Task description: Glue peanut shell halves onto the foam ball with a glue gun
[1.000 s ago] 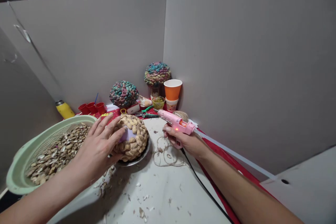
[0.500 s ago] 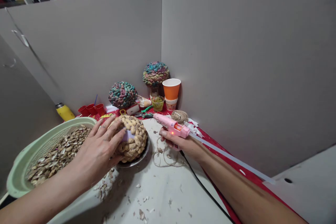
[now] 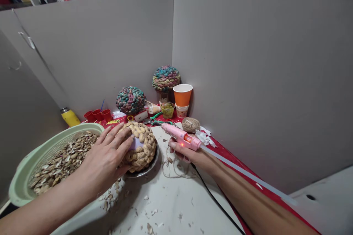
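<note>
A ball covered in peanut shells (image 3: 143,146) sits in a shallow metal dish (image 3: 150,166) on the white table. A purple patch of the ball shows bare near its middle. My left hand (image 3: 106,158) lies over the ball's left side, fingers spread and pressing on the shells. My right hand (image 3: 183,152) grips a pink glue gun (image 3: 180,136) with a lit red lamp. Its nozzle points left toward the ball, a short gap away. A clear glue stick juts out of its back.
A green basket (image 3: 26,170) of shells stands at the left. Behind are two painted shell balls (image 3: 130,100), orange cups (image 3: 182,97), red cups (image 3: 97,114), a yellow bottle (image 3: 70,117), scissors, a twine ball (image 3: 191,124). Loose twine (image 3: 173,167) and the gun's black cord (image 3: 213,200) lie on the table.
The glue gun and my right hand have come down slightly and nearer the ball. My left hand stays on the ball.
</note>
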The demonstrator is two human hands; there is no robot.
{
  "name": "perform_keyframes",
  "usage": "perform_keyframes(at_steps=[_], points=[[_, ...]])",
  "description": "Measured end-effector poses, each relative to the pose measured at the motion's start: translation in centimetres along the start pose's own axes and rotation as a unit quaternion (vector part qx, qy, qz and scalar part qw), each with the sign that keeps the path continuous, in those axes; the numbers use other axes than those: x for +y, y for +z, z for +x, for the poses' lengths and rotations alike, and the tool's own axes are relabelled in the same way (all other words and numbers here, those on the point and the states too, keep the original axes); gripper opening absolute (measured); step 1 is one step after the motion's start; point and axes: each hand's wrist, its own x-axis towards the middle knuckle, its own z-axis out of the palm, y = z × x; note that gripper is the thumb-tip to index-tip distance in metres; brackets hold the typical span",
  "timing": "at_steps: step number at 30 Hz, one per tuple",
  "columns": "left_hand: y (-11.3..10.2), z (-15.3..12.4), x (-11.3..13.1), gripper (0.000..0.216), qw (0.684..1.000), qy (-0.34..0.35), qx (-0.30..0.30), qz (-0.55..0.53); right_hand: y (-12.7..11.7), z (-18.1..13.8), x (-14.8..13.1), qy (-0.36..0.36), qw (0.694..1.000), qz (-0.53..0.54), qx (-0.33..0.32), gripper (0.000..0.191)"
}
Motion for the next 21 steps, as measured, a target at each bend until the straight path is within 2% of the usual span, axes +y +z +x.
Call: perform_keyframes(at_steps=[5,9,12,15,18,21], points=[[0.5,-0.5,-0.2,0.056,0.999,0.001,0.009,-0.031,0.1,-0.2,-0.5,-0.010,1.000,-0.012,-0.010,0.046],[0.0,-1.5,-0.7,0.057,0.993,-0.004,0.036,-0.116,0.2,-0.3,-1.0,-0.011,1.000,-0.012,-0.017,0.049],[-1.1,-2.6,-1.5,0.053,0.975,-0.071,0.073,-0.200,0.3,-0.3,-1.4,0.000,1.000,-0.013,-0.014,0.054],[-2.5,-3.9,-2.9,0.044,0.932,-0.209,0.116,-0.272,0.4,-0.4,-1.5,0.009,1.000,-0.008,-0.008,0.058],[-3.3,-5.3,-4.9,0.037,0.859,-0.339,0.145,-0.356,0.6,-0.6,-1.3,0.024,1.000,-0.006,0.010,0.061],[-3.1,-7.0,-7.5,0.029,0.787,-0.429,0.173,-0.408,0.7,-0.8,-0.9,0.039,0.999,-0.004,0.023,0.059]])
